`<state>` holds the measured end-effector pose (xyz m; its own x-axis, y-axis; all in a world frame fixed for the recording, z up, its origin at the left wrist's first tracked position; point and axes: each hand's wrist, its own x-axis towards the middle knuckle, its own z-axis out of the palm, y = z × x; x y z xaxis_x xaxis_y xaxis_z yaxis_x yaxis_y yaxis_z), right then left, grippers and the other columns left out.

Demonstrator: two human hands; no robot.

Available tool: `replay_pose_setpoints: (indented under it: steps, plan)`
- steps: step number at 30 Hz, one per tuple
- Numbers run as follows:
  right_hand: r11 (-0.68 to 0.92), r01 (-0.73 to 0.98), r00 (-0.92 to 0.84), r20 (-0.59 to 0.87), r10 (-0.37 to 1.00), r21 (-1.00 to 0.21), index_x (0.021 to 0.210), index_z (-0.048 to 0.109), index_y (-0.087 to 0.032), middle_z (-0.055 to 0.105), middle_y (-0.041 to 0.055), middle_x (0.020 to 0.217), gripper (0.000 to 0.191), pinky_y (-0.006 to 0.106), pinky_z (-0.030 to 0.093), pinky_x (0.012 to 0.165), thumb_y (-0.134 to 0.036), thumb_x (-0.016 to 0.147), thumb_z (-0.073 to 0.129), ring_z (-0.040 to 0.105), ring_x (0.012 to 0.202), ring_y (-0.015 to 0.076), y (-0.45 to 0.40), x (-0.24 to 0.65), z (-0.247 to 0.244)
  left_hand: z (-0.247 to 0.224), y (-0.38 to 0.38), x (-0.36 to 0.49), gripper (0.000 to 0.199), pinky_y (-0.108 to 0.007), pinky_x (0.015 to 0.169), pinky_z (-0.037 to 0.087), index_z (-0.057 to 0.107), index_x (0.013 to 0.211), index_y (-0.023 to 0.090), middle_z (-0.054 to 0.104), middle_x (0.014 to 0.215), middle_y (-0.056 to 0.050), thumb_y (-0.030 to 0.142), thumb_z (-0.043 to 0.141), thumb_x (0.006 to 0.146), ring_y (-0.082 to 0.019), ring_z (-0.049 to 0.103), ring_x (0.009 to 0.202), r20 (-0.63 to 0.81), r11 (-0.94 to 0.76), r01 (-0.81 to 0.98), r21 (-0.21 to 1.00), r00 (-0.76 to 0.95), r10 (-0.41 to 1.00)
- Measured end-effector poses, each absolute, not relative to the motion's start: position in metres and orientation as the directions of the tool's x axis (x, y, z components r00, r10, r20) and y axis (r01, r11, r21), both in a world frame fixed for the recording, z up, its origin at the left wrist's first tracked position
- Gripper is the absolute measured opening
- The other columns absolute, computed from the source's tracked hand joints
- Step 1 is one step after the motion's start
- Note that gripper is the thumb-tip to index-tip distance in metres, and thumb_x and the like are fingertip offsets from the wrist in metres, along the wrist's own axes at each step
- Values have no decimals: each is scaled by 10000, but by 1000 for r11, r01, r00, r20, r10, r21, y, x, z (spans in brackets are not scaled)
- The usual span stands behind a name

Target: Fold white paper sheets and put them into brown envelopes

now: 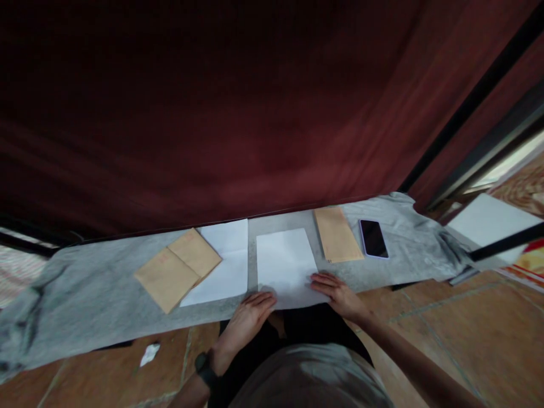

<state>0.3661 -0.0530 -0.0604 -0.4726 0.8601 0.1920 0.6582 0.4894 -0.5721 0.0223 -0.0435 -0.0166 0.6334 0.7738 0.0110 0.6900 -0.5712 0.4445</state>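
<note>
A white sheet of paper (285,263) lies flat on the grey cloth in front of me, its lower edge near the bench's front edge. My left hand (254,313) rests at the sheet's lower left corner, fingers laid out together. On the lower right side, the fingers of my right hand (337,293) lie stretched over the paper's edge. Neither hand visibly lifts the sheet. Just left are more white paper (233,255), with a crease across it, and brown envelopes (170,272) partly covering it. To the right sits a stack of brown envelopes (338,233).
A phone (374,238) with a pale purple case lies right of the envelope stack. Grey cloth (97,283) covers the narrow bench. Behind it hangs a dark red curtain (255,124). Crumpled white paper (149,354) is on the tiled floor (480,323).
</note>
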Motion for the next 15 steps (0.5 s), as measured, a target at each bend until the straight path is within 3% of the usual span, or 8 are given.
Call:
replay_pose_setpoints:
  steps: [4,8,11,15]
  plan:
    - [400,560,-404,182,896,-725,1285,697,-280,686,53,1338,517,422,494,1109,-36,876,494,624,1269,213,-60,366,-57,-10,-44,9,417,-452,1166,443,651,1330,322,626,1428,-20,277,676,916,-229,549,1359,15,-497,622,605,615,788]
    - [257,466,-269,142,953,-847,1181,741,-265,743,59,1222,292,421,541,1044,-291,999,514,685,1164,234,-60,365,-52,-16,-26,0,483,-442,1160,446,616,1381,275,619,1433,-65,340,667,904,-233,562,1347,11,-334,558,759,503,864]
    - [178,430,-181,109,977,-885,1116,760,-256,773,65,1124,312,412,574,982,-413,1009,513,719,1079,246,-58,365,-47,-24,-12,5,399,-445,1160,442,677,1297,242,662,1376,-68,326,614,911,-234,590,1314,11,-266,565,781,414,910]
    - [184,461,-161,122,979,-868,1188,728,-251,746,77,1201,305,440,558,1005,-371,976,544,696,1133,263,-52,366,-46,-28,-5,17,288,-414,1078,515,748,1108,241,760,1175,-48,291,527,931,-219,693,1141,-31,-168,600,782,307,951]
